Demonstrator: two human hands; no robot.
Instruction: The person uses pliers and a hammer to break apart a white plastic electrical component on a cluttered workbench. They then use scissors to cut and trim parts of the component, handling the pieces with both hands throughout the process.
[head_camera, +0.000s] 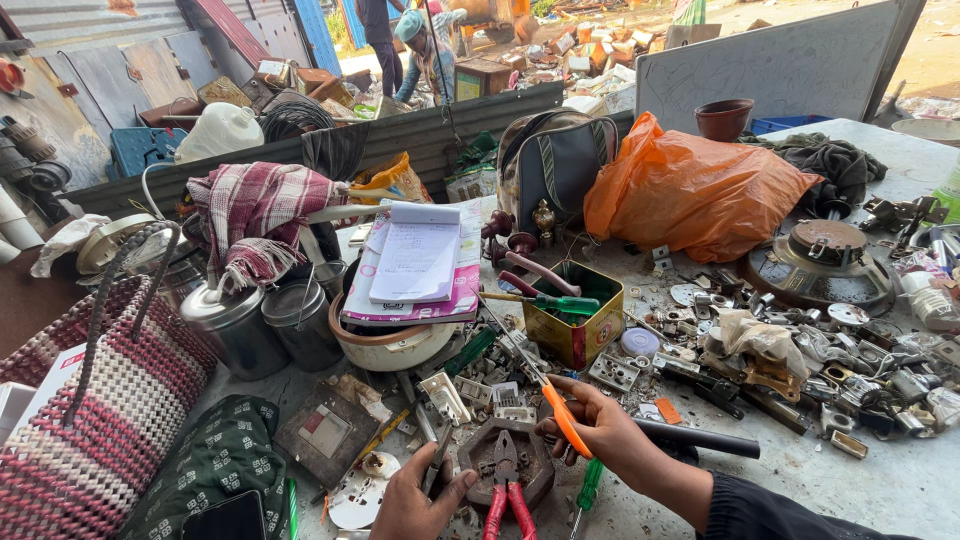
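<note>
My right hand (605, 432) grips orange-handled scissors (564, 418), their thin blades pointing up and left over the clutter. My left hand (415, 503) sits at the bottom edge, its fingers and thumb pinching a thin dark metal strip (437, 462). Between the hands lies a dark hexagonal metal base (478, 448) with red-handled pliers (506, 497) resting on it. A green-handled screwdriver (588, 487) lies just under my right wrist. White switch plates and small electrical parts (447, 395) are scattered around both hands.
A yellow tin (590, 335) holds tools behind my right hand. A bowl topped with a notepad (395, 345), steel pots (240, 330), a woven pink basket (90, 430), an orange bag (690, 190), a black tube (700, 438) and scrap metal (820, 260) crowd the bench. People stand far behind.
</note>
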